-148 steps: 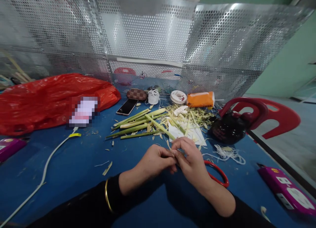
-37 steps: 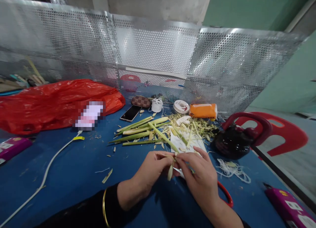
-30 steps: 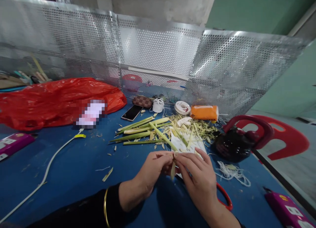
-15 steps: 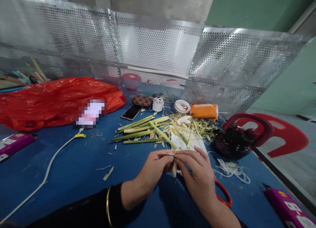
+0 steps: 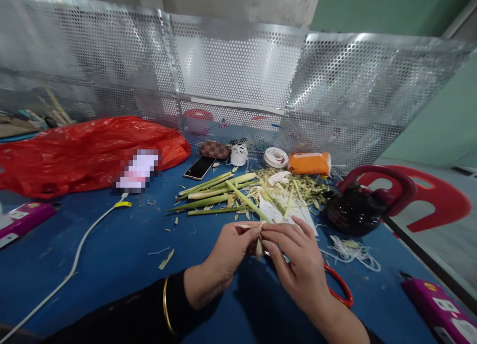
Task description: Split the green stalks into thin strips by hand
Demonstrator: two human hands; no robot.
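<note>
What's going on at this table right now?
A person's left hand and right hand meet over the blue table, fingertips pinching a small, pale green plant strip. Just beyond them lie long green plant stalks and a heap of shredded yellow-green trimmings. A red plastic loop handle lies beside the right hand, partly hidden.

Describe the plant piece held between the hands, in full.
The plant piece is a narrow, pale green-and-cream sliver that looks fibrous. Its visible lower part hangs nearly vertical, with its end free above the blue table. The left hand and right hand pinch it where their fingertips meet, hiding much of its upper part; whether it is folded or tied there cannot be told.
</note>
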